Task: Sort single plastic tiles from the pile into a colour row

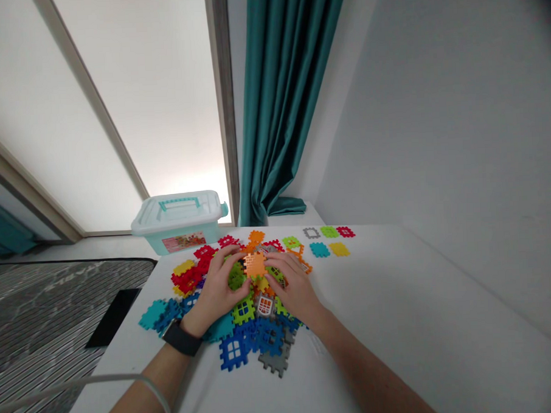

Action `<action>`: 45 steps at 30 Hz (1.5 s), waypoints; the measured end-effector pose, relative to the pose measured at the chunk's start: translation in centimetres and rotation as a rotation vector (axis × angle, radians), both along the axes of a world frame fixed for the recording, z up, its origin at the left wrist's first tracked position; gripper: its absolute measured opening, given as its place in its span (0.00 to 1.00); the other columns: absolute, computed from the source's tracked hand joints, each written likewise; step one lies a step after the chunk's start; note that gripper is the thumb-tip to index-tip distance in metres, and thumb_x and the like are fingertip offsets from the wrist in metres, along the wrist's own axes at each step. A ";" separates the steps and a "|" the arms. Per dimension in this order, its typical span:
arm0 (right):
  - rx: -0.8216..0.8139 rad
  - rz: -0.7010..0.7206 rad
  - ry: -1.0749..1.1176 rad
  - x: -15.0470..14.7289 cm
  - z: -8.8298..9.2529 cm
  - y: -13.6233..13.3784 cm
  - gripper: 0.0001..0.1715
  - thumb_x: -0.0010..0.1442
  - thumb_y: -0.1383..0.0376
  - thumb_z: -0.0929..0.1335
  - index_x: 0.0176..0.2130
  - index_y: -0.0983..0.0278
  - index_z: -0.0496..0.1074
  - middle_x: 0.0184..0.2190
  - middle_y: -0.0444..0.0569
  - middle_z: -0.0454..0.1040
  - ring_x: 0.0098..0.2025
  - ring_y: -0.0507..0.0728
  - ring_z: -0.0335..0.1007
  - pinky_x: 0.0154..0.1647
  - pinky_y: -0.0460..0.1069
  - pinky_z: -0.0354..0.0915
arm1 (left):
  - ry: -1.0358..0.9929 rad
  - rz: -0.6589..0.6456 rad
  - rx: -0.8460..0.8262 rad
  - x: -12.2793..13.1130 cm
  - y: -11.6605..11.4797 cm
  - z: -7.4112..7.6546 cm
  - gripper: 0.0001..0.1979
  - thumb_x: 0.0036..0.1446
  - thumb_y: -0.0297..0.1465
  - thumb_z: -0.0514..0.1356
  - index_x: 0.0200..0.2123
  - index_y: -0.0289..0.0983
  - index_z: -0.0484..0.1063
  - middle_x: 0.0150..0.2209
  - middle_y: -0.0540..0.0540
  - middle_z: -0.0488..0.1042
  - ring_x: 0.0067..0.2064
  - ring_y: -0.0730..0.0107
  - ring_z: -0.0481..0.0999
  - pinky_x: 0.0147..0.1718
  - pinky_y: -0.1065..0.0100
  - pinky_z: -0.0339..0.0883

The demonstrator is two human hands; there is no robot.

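Between my two hands is an orange interlocking tile (255, 265) with a brick pattern and notched edges, held above a heap of similar tiles. My left hand (217, 288), with a dark watch at the wrist, grips the tile's left side with thumb and fingers. The right edge is pinched by my right hand (293, 286). Below them lie green window tiles (243, 311), a grey tile with a white window frame (264, 305), and blue tiles (234, 352) towards me. Red tiles (187, 278) are piled left of my left hand. My palms hide part of the heap.
A lidded turquoise storage box (180, 221) stands at the table's back left. Several single tiles, including a yellow tile (339, 249), lie in rows at the back right of the white table (381, 323). A pale cable (104, 379) crosses the lower left. Behind hangs a teal curtain (284, 102).
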State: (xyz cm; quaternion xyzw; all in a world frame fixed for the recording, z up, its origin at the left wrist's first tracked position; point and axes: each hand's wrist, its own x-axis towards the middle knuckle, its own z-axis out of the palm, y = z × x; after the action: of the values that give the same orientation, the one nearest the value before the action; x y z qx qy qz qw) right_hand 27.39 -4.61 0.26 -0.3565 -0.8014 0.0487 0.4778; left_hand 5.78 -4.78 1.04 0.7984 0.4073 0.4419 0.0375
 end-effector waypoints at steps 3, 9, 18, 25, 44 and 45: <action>-0.005 0.004 -0.001 0.0 -0.1 0.0 0.13 0.68 0.68 0.65 0.51 0.57 0.72 0.52 0.52 0.77 0.55 0.61 0.72 0.59 0.61 0.67 | -0.006 -0.001 0.006 0.1 -0.1 0.2 0.23 0.56 0.26 0.62 0.55 0.40 0.66 0.59 0.38 0.65 0.62 0.52 0.68 0.61 0.48 0.66; 0.014 0.001 -0.001 0.0 -0.2 0.1 0.13 0.67 0.68 0.66 0.51 0.57 0.72 0.52 0.51 0.77 0.55 0.60 0.72 0.60 0.61 0.67 | 0.006 0.003 0.001 0.0 -0.2 0.4 0.23 0.57 0.26 0.62 0.55 0.40 0.66 0.59 0.37 0.64 0.62 0.52 0.67 0.61 0.49 0.65; 0.018 0.008 0.009 0.0 -0.2 0.0 0.13 0.68 0.67 0.66 0.51 0.58 0.73 0.53 0.53 0.76 0.56 0.60 0.72 0.60 0.60 0.68 | -0.021 -0.014 -0.035 0.1 -0.2 0.4 0.21 0.57 0.26 0.61 0.54 0.40 0.65 0.57 0.38 0.65 0.60 0.53 0.68 0.61 0.49 0.65; 0.030 0.026 0.039 0.2 0.1 0.0 0.14 0.70 0.66 0.65 0.52 0.56 0.75 0.52 0.51 0.77 0.55 0.59 0.73 0.58 0.59 0.69 | -0.134 -0.073 -0.165 0.2 -0.4 0.9 0.17 0.58 0.28 0.62 0.51 0.40 0.68 0.54 0.40 0.67 0.57 0.55 0.70 0.59 0.52 0.66; -0.494 0.000 0.366 0.0 0.2 0.2 0.12 0.65 0.59 0.68 0.42 0.60 0.80 0.35 0.47 0.82 0.36 0.57 0.79 0.40 0.51 0.74 | -0.277 -0.185 -0.444 0.7 -0.3 0.9 0.15 0.66 0.39 0.59 0.29 0.39 0.74 0.44 0.42 0.73 0.49 0.60 0.75 0.57 0.53 0.68; -0.514 0.009 0.378 0.0 0.1 0.3 0.12 0.64 0.59 0.68 0.42 0.60 0.80 0.36 0.47 0.82 0.36 0.57 0.79 0.39 0.51 0.74 | -0.280 -0.187 -0.449 0.7 -0.3 0.9 0.15 0.66 0.40 0.59 0.29 0.39 0.74 0.44 0.43 0.73 0.49 0.60 0.75 0.57 0.53 0.68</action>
State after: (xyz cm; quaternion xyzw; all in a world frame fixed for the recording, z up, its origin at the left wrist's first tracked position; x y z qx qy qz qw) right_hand 27.37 -4.36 0.34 -0.4467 -0.6614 0.3172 0.5122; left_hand 6.47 -5.09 1.94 0.7351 0.4106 0.4414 0.3101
